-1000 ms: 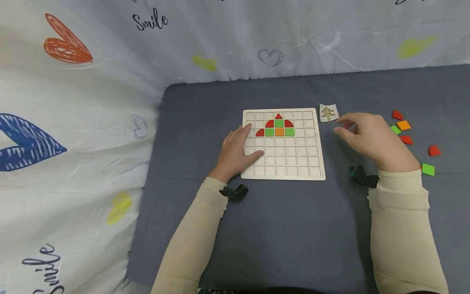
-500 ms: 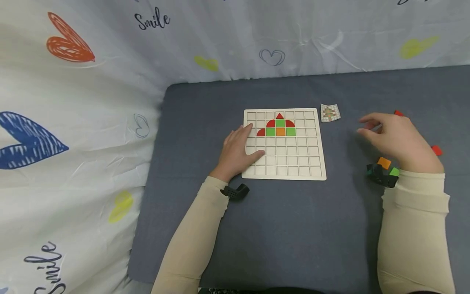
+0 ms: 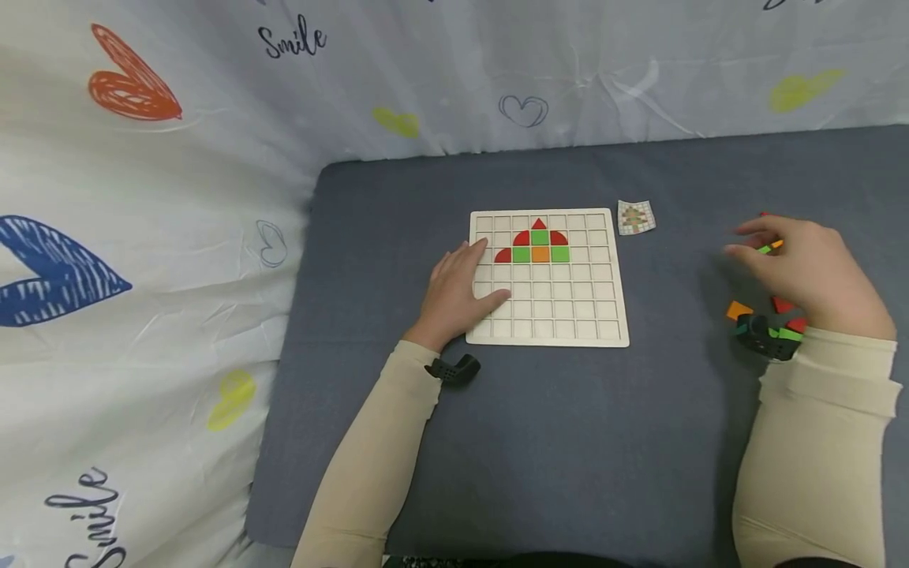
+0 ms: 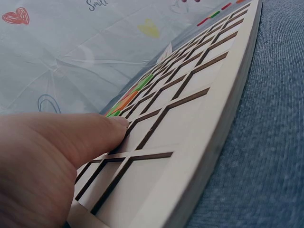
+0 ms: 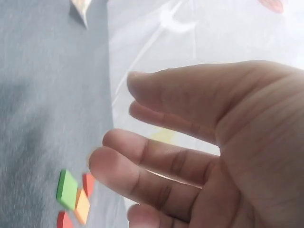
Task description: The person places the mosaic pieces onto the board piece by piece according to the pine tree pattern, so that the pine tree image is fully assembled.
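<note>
My left hand [image 3: 458,296] rests on the left edge of a pale wooden grid board [image 3: 575,308], with the thumb lying across its squares; the left wrist view shows the thumb pressed on the grid. Set in the board's upper rows are a red triangle [image 3: 539,225], green squares [image 3: 540,237], an orange square [image 3: 540,255] and red rounded tiles [image 3: 503,255]. To the right, my right hand [image 3: 809,264] hovers over loose tiles, thumb apart from loosely bent fingers, holding nothing. The right wrist view shows a green tile [image 5: 67,190] and an orange tile [image 5: 82,206] beyond its fingertips.
A small curled picture card [image 3: 635,218] lies at the board's upper right corner. Nearer the right wrist, an orange tile [image 3: 738,310] and a red tile [image 3: 783,304] lie on the grey cloth [image 3: 568,442]. Behind hangs a white printed curtain [image 3: 454,71].
My right hand has moved right, away from the card and over the loose tiles, uncovering some and hiding others. The left hand and board have stayed put.
</note>
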`<state>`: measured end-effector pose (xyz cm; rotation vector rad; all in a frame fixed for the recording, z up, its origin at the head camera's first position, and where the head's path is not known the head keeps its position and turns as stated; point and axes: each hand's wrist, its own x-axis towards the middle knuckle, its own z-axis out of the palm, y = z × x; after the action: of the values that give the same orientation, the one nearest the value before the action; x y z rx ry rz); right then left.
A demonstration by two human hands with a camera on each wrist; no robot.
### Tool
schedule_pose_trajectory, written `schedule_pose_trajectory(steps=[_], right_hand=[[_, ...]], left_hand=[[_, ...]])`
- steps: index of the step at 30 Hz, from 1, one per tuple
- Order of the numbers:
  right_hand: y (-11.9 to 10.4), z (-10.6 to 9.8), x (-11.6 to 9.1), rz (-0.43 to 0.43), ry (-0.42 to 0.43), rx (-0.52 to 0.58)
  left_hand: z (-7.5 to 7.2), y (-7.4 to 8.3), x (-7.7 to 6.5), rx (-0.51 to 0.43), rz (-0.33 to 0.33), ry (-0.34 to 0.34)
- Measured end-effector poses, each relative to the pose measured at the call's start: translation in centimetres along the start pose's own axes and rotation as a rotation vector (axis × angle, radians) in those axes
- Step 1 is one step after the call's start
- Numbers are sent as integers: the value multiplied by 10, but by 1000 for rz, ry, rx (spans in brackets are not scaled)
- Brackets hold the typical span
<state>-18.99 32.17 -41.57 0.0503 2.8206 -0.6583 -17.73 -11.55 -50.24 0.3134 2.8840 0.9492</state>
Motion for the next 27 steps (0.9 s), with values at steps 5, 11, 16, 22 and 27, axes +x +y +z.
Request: schedule_pose_trajectory(steps=[5, 11, 16, 22, 27], right_hand=[[11, 1, -1, 72, 30, -11], [29, 6, 3, 157, 125, -44], [92, 23, 28, 185, 168, -22], [117, 32, 38, 210, 152, 6], [62, 14, 11, 215, 122, -22]], left_hand=[[-2, -2, 0, 5, 2, 6], [-3, -2, 0, 9, 7, -5], [-1, 0, 2, 16, 17, -2], [-1, 0, 3, 15, 22, -1], [-2, 0, 0, 15, 14, 2]])
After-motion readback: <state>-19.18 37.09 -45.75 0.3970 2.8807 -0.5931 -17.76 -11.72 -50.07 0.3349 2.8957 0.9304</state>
